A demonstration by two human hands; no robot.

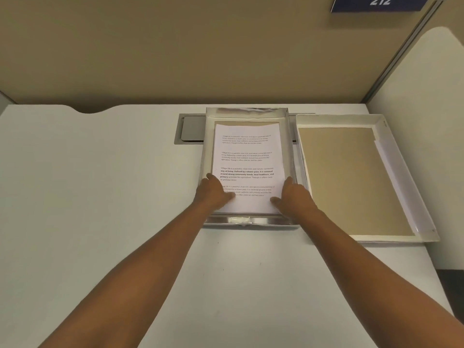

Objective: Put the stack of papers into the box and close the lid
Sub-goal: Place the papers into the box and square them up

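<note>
A stack of white papers (248, 159) with printed text lies inside the shallow open box (247, 113) on the white desk. My left hand (213, 192) grips the stack's near left edge, thumb on top. At the near right edge my right hand (293, 197) holds the stack the same way. The box's lid (424, 222) lies upside down just right of the box, its brown inside facing up.
A grey cable slot (187, 129) is set into the desk (100, 197) behind and left of the box. A tan partition wall (175, 46) stands at the desk's far edge. A white panel (426, 84) rises at the right.
</note>
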